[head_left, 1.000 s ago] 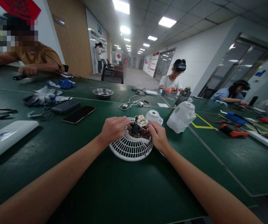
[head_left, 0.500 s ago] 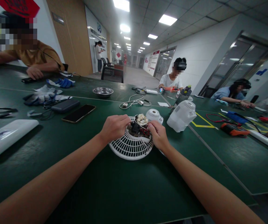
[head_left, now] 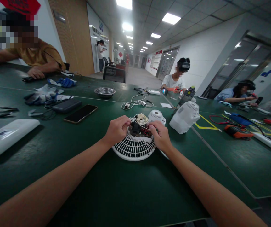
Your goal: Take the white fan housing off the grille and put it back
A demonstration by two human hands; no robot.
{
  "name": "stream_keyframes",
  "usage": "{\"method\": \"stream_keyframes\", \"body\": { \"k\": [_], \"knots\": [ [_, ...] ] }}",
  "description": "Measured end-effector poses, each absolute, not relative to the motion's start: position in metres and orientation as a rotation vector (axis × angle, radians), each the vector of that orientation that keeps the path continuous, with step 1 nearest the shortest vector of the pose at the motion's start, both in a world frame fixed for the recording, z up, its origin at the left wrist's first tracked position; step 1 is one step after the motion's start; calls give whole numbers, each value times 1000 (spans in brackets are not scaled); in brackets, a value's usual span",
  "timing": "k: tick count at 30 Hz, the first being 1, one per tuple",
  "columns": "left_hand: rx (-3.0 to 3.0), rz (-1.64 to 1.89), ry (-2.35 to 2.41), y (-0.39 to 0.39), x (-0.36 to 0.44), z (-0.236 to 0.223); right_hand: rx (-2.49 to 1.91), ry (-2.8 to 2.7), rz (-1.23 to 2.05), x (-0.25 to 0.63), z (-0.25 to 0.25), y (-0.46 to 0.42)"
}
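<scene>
the cream top (head_left: 142,119) of the motor (head_left: 137,129) has edged left, seemingly a small adjustment, above the grille (head_left: 133,148) inside the desk's near edge, left hand (head_left: 116,128) and right hand (head_left: 160,135) curled alongside, each grip's hold unclear.

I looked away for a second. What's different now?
The cream bundle has shifted slightly left in the picture, between the left hand and right hand. No grip was visibly taken or released. Across the table, a brown-sleeved person's hand and the dark object by it have moved right; a blue-sleeved person's hand has risen. The grille, white container, phone and bowl stayed put.
</scene>
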State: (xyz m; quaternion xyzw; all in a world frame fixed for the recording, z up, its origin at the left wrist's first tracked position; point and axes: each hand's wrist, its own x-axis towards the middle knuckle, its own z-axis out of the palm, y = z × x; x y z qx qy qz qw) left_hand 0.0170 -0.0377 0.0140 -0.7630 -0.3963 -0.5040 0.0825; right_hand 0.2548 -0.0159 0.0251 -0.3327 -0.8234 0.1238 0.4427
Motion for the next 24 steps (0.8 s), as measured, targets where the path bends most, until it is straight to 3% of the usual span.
{"method": "stream_keyframes", "body": {
  "k": [24],
  "knots": [
    [-2256, -1624, -1247, -39, 11, 20, -855, -2050, 183, 253, 13, -7]
  ]
}}
